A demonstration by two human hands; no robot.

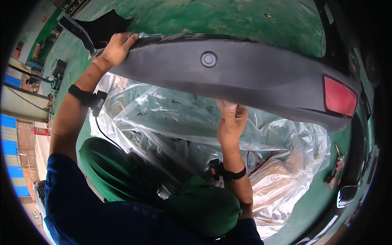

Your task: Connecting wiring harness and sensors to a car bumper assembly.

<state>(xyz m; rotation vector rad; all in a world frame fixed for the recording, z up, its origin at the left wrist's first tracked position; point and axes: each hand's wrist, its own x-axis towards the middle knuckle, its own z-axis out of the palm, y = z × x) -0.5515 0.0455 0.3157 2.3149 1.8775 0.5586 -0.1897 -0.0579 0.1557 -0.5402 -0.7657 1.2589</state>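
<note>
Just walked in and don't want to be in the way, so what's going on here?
Someone's left hand grips the upper edge of a grey bumper near its left end. Their right hand is at its lower edge, its grip hard to tell. Clear plastic lies below on the green floor, and a red tool lies to the right.

Big grey bumper (265, 75) is the main roadblock here, stretching across most of the space in front of the person. There's decent room between its lower edge and the knees (114, 163), just above the plastic sheet (290, 183), but the right hand (233, 126) sits mid-gap. Left hand (119, 50) blocks the upper left edge; rightward along that edge it's open. Can't really tell how much clearance hides behind it.
</note>
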